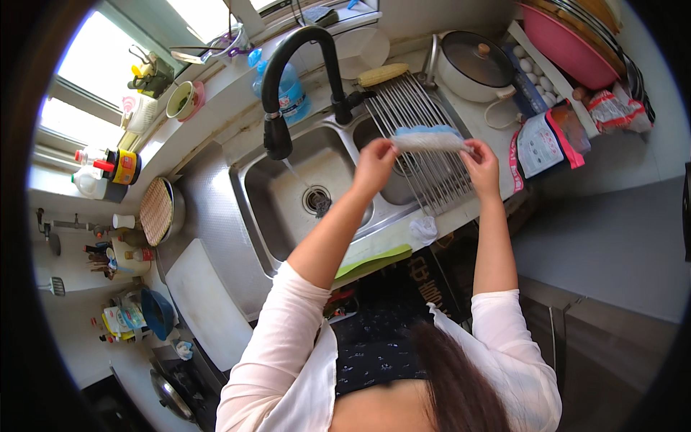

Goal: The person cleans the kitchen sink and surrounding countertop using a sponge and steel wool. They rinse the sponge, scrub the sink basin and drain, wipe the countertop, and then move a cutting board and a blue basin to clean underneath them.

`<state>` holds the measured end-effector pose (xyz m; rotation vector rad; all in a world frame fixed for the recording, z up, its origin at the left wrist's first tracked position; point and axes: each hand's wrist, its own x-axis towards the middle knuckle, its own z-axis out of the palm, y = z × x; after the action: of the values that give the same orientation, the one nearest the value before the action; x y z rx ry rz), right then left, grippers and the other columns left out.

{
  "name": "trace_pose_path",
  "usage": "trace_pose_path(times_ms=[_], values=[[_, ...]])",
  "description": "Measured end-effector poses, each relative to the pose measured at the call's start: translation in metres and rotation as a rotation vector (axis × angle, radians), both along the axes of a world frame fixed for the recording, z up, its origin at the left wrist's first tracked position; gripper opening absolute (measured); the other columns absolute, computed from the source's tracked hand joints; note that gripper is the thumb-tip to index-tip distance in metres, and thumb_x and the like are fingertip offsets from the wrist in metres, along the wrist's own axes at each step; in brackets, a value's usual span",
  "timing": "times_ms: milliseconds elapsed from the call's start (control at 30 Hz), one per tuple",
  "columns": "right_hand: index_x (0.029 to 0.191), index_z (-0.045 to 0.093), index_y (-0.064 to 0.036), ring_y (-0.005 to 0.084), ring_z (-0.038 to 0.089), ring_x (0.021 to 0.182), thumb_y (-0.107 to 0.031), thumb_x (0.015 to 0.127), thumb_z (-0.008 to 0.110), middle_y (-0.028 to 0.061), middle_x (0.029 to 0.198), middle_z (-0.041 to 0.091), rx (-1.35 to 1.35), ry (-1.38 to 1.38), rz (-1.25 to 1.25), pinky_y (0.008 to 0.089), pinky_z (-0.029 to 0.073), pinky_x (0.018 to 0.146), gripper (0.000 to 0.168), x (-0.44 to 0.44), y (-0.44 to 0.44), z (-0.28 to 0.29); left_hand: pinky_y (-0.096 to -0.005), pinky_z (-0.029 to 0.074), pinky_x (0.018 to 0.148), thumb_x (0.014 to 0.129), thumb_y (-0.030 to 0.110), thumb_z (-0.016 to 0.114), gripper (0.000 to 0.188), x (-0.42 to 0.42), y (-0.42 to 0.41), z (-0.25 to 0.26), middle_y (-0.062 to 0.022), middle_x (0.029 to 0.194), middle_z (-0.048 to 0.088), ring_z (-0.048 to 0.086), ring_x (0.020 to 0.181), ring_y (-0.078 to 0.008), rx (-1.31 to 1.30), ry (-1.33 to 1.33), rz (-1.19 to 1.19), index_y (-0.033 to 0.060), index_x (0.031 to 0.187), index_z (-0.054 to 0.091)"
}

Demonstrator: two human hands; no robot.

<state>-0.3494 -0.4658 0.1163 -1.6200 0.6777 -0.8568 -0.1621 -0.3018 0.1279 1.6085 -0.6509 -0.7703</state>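
Between my two hands, a whitish, rolled cloth-like piece with a scalloped blue edge (429, 139) is stretched out. My left hand (378, 162) pinches one end with thumb and fingers. The other end is pinched by my right hand (480, 164). Below it lies a metal roll-up drying rack (432, 186) across the right sink basin. An ear of corn (383, 75) rests at the rack's far end. Water runs from the black faucet (278, 137) into the left basin (280, 189), whose drain holds something dark.
A white lidded pot (469, 81), eggs (540, 83) and a pink-edged bag (545, 143) stand right of the rack. A crumpled white item (424, 230) lies on the front edge near a green mat (372, 263). A white cutting board (208, 302) lies left of the sink.
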Motion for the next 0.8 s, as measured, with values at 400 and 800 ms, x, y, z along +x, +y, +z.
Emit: trace_pose_path(times_ms=[400, 800], values=[[0.117, 0.052, 0.002, 0.0065, 0.054, 0.072, -0.013, 0.080, 0.068, 0.0071, 0.104, 0.059, 0.003, 0.102, 0.568, 0.0207, 0.046, 0.066, 0.043, 0.166, 0.109, 0.041, -0.0319, 0.046, 0.083, 0.086, 0.019, 0.057, 0.037, 0.016, 0.158, -0.056, -0.0134, 0.108, 0.060, 0.056, 0.101, -0.0208, 0.476, 0.144, 0.093, 0.0031, 0.119, 0.051], [0.086, 0.061, -0.002, 0.0099, 0.053, 0.062, -0.018, 0.067, 0.078, 0.0012, 0.071, 0.059, -0.077, 0.204, 0.640, 0.0256, 0.045, 0.058, 0.030, 0.289, 0.178, 0.035, -0.0295, 0.042, 0.091, 0.091, 0.013, 0.051, 0.028, 0.002, 0.286, -0.031, -0.0121, 0.108, 0.061, 0.055, 0.106, -0.0183, 0.286, 0.360, 0.325, -0.0006, 0.115, 0.051]])
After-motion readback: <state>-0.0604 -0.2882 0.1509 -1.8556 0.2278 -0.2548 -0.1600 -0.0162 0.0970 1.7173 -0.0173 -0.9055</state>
